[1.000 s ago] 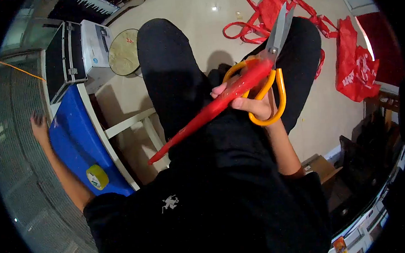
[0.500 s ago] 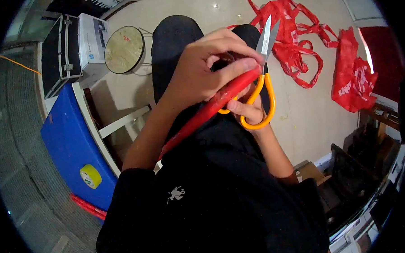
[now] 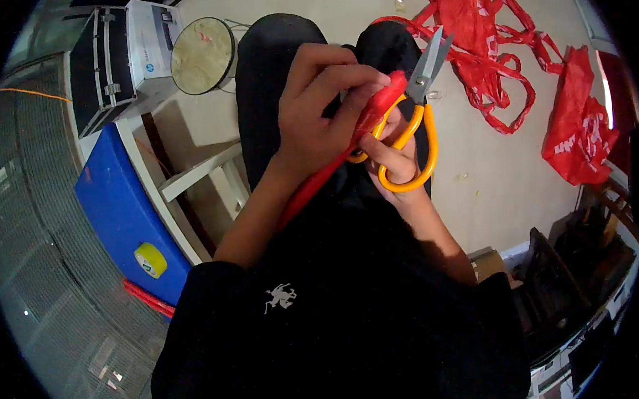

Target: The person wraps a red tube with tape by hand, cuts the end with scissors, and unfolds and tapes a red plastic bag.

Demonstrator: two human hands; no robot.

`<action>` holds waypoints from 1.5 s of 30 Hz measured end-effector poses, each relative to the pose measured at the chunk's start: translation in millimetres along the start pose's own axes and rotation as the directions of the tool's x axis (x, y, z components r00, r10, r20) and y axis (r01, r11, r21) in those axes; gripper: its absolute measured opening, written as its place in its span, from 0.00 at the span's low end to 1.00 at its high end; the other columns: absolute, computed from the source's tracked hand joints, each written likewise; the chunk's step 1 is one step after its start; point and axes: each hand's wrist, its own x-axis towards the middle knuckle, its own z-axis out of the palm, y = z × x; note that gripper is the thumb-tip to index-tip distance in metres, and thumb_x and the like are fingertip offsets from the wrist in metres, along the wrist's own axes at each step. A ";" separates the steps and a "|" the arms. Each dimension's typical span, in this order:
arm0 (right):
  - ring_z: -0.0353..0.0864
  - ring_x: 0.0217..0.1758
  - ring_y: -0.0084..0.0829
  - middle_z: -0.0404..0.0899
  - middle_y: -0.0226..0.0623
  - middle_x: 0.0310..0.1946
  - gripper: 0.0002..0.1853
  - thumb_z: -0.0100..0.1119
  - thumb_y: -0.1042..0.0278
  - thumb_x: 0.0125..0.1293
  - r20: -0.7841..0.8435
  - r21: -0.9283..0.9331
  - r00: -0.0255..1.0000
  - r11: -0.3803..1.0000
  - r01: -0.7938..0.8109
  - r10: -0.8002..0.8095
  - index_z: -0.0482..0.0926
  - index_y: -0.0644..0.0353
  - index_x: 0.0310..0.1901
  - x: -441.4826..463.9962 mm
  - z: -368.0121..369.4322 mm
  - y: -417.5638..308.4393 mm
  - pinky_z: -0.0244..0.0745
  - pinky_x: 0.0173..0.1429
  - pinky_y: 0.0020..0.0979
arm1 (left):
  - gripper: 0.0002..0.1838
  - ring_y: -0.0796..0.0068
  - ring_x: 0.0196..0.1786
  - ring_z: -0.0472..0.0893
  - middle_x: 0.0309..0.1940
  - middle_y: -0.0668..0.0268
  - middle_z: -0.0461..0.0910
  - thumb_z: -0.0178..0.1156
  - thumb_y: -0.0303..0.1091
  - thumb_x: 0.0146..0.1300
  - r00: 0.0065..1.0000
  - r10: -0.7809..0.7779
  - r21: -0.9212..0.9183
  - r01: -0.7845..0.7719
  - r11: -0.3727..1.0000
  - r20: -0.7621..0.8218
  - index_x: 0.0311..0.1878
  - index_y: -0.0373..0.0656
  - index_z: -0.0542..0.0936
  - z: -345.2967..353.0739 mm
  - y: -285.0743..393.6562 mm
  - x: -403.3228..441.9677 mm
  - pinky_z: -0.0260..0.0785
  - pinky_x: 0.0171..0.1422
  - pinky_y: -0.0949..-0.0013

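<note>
My left hand pinches a long rolled red strip near its upper end, fingers bent over it. The strip slants down to the left, past my wrist toward my lap. My right hand is wrapped round the orange handles of a pair of scissors. Their steel blades point up and to the right, slightly apart, just right of the strip's upper end. Whether my right fingers also touch the strip is hidden behind the handles.
Red bags with straps lie on the floor at the upper right, with another red bag beside them. A yellow tape roll rests on a blue surface at left. A round stool and a black case stand upper left.
My left hand has come from the far left to the red strip and closed on it. The strip's upper end now tilts more steeply upward. The scissors remain in my right hand.
</note>
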 end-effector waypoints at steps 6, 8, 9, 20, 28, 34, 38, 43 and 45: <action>0.75 0.42 0.24 0.75 0.29 0.38 0.15 0.59 0.82 0.59 -0.222 0.027 0.970 0.994 0.108 -0.100 0.70 0.54 0.45 9.8 -0.8 -3.5 0.68 0.50 0.27 | 0.10 0.67 0.42 0.77 0.36 0.62 0.75 0.65 0.17 0.52 0.997 -0.008 0.066 0.002 0.998 0.081 0.38 0.41 0.83 -8.9 8.5 -3.8 0.71 0.45 0.71; 0.78 0.56 0.33 0.78 0.43 0.52 0.19 0.59 0.67 0.68 -0.113 -0.030 0.989 0.995 0.097 -0.099 0.68 0.59 0.58 12.1 -15.1 -16.6 0.70 0.64 0.37 | 0.11 0.68 0.44 0.77 0.38 0.62 0.75 0.64 0.17 0.54 0.994 -0.055 -0.007 0.056 0.998 0.097 0.40 0.39 0.82 -12.0 7.9 -15.2 0.70 0.48 0.71; 0.79 0.55 0.36 0.78 0.45 0.52 0.20 0.59 0.66 0.68 -0.087 -0.054 0.989 0.992 0.115 -0.119 0.67 0.60 0.58 12.5 -18.6 -22.3 0.71 0.64 0.39 | 0.11 0.68 0.45 0.77 0.40 0.61 0.75 0.62 0.16 0.56 0.988 -0.105 -0.074 0.114 0.991 0.116 0.42 0.38 0.80 -11.8 6.7 -19.4 0.70 0.50 0.71; 0.78 0.53 0.32 0.78 0.38 0.50 0.28 0.64 0.68 0.62 -0.025 -0.230 0.989 0.963 0.139 -0.149 0.67 0.60 0.62 17.5 -21.7 -36.1 0.70 0.62 0.33 | 0.20 0.72 0.52 0.77 0.53 0.58 0.74 0.57 0.21 0.63 0.941 -0.164 -0.337 0.263 0.904 0.296 0.59 0.33 0.73 7.9 -6.0 26.2 0.69 0.55 0.71; 0.73 0.35 0.19 0.74 0.25 0.35 0.18 0.66 0.75 0.55 0.010 -0.403 0.994 0.909 0.105 -0.110 0.71 0.56 0.46 22.3 -14.5 -39.1 0.66 0.41 0.22 | 0.08 0.80 0.42 0.80 0.41 0.65 0.82 0.62 0.25 0.63 0.914 -0.212 -0.122 0.267 0.956 0.346 0.45 0.37 0.82 14.3 -12.6 49.3 0.71 0.47 0.76; 0.77 0.39 0.23 0.76 0.28 0.36 0.20 0.65 0.73 0.58 -0.045 -0.363 0.989 0.925 0.112 -0.138 0.71 0.58 0.51 25.1 -22.3 -31.9 0.71 0.46 0.27 | 0.07 0.77 0.41 0.82 0.40 0.65 0.83 0.62 0.25 0.65 0.891 -0.435 -0.215 0.454 0.865 0.130 0.45 0.36 0.81 1.5 -20.4 46.2 0.75 0.50 0.74; 0.82 0.53 0.43 0.80 0.45 0.45 0.26 0.65 0.70 0.61 0.009 -0.257 1.000 0.966 0.018 -0.016 0.67 0.60 0.60 23.0 -27.3 -35.7 0.77 0.60 0.47 | 0.08 0.75 0.42 0.83 0.41 0.62 0.84 0.61 0.24 0.66 0.861 -0.482 -0.317 0.508 0.801 0.162 0.47 0.34 0.80 -2.1 -21.3 44.1 0.76 0.52 0.72; 0.82 0.52 0.45 0.80 0.49 0.48 0.29 0.65 0.68 0.62 0.111 -0.213 0.993 0.977 -0.011 0.035 0.64 0.60 0.62 30.6 -36.9 -34.5 0.76 0.61 0.47 | 0.09 0.72 0.45 0.85 0.45 0.59 0.84 0.57 0.22 0.68 0.840 -0.519 -0.336 0.541 0.771 0.161 0.49 0.32 0.80 0.4 -9.9 42.0 0.77 0.53 0.71; 0.82 0.52 0.46 0.80 0.51 0.49 0.28 0.66 0.66 0.61 0.106 -0.190 0.991 0.980 -0.062 0.083 0.66 0.61 0.61 31.2 -33.7 -36.1 0.77 0.60 0.48 | 0.09 0.73 0.44 0.85 0.43 0.59 0.85 0.57 0.22 0.68 0.853 -0.503 -0.338 0.518 0.786 0.139 0.49 0.32 0.80 0.6 -14.2 42.4 0.78 0.53 0.71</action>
